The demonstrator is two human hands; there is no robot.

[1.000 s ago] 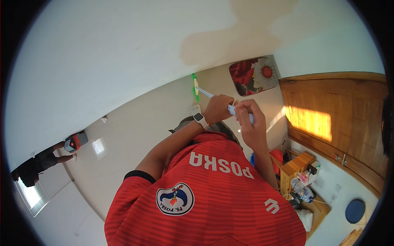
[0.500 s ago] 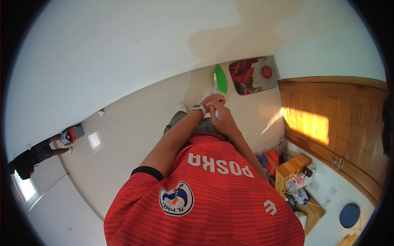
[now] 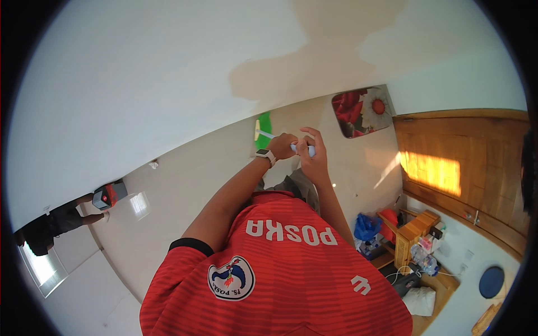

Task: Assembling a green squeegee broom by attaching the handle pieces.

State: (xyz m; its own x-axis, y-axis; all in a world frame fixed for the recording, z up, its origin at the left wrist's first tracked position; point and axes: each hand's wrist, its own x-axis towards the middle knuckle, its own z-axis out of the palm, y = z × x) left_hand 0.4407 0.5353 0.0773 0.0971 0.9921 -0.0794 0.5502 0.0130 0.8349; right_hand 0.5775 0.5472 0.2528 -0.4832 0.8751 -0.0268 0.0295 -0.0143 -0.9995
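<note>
A broom [image 3: 264, 134] with green bristles and a pale handle stands on the tiled floor close to the wall. My left hand [image 3: 282, 147], with a light watch on its wrist, is closed round the handle. Close beside it, to the right, my right hand [image 3: 315, 159] grips the handle near its upper end. The right thumb lies against the handle, while the index finger stretches outward. The broom's head is left of both hands, its bristles down by the foot of the wall.
A flower-patterned mat [image 3: 361, 112] lies ahead on the right, near a wooden door [image 3: 443, 162]. Behind it on the right stands a wooden shelf [image 3: 412, 238] with a blue plastic bag [image 3: 367, 227]. Far left, another person [image 3: 53, 227] is beside a red-and-grey box [image 3: 110, 195]. A small white scrap [image 3: 153, 164] lies by the wall.
The broom's head has swung left along the wall, away from the mat. My right hand has moved slightly right and its index finger has lifted off. The view has shifted a little.
</note>
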